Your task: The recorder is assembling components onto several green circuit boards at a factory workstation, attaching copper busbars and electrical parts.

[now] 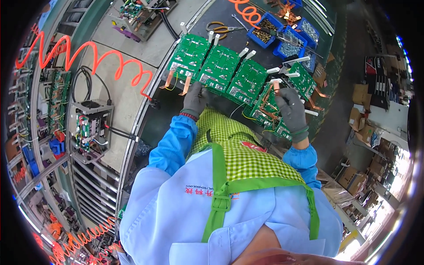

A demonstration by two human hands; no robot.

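Our boards (pixel 219 66) stand in a row at twelve o'clock. Our left hand (pixel 194 98) curls at their near edge, our right hand (pixel 291 109) by a copper strip (pixel 276 86), perhaps for steadiness; whether they grip, we cannot tell. Boxes (pixel 259 40) at one o'clock probably keep parts (pixel 265 35) reachable.

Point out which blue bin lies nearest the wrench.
The leftmost blue bin, holding brass-coloured pieces, just right of the wrench; the other blue bins stand farther right.
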